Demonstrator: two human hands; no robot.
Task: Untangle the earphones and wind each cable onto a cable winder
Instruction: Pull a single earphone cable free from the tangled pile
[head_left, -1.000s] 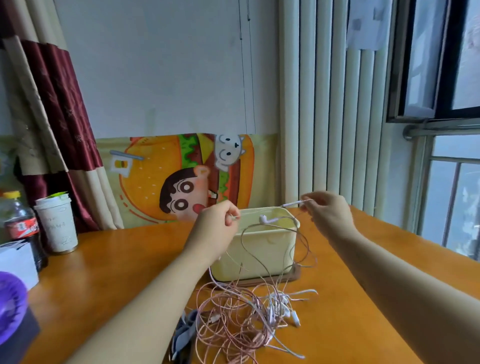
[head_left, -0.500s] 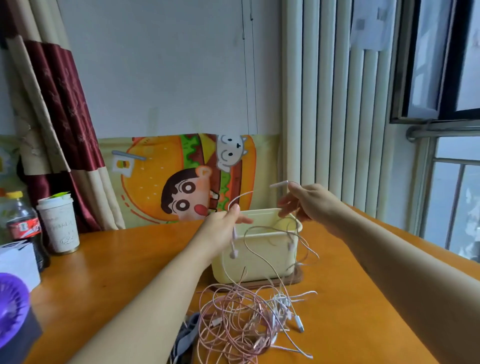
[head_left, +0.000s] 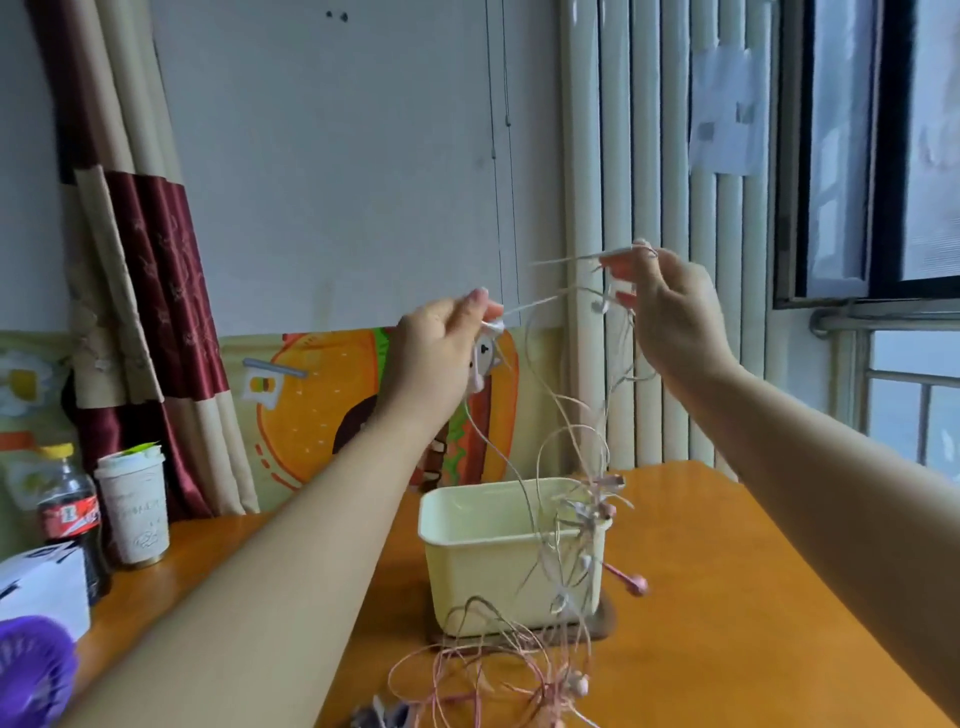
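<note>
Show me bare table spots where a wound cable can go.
Bare table lies right of the cream tub, and between the paper cup and the tub. Crowded: the cable tangle in front of the tub.

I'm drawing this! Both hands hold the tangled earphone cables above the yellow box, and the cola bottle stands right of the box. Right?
No. The head view shows the cola bottle standing left of the yellow box, not right. The left hand and right hand do hold the tangled earphone cables above it.
</note>
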